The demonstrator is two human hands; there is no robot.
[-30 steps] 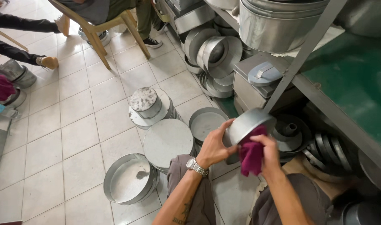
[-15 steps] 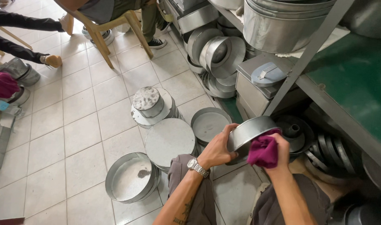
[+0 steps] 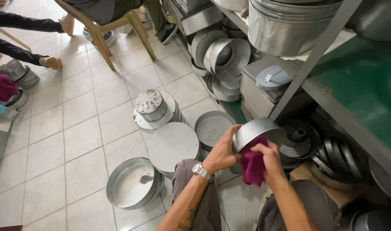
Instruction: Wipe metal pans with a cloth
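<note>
I see my left hand (image 3: 223,152) gripping a round metal pan (image 3: 252,131) by its near rim, fingers curled over the edge, with a wristwatch (image 3: 202,172) on that wrist. The pan sits tilted, held up in front of my knees, above the floor and just beside the lower shelf of the rack. My right hand (image 3: 268,160) is closed on a magenta cloth (image 3: 252,166) and presses it against the pan's side wall, so both hands are clamped: one on the pan, one on the cloth, and they nearly meet at the pan.

Below my left forearm a flat round metal disc (image 3: 173,143) lies on top of a stack on the tiled floor (image 3: 82,124). Just behind it sits a shallow round pan (image 3: 212,127), open side up. To the left, nearer me, a wider open pan (image 3: 133,183) rests on the tiles with a dark smudge inside. Farther back stands a small stack of pans (image 3: 154,109) with a spotted, worn tin upside down on top.

To the right of the held pan, a fluted ring mould (image 3: 299,137) with a centre tube lies on the lower level, and more rings lean beside it. A grey metal rack post (image 3: 311,60) slants across the view, with a green shelf surface (image 3: 366,85) behind it. Up at the top left, a wooden chair (image 3: 114,32) stands on the tiles, with another person's legs and shoes near it.
</note>
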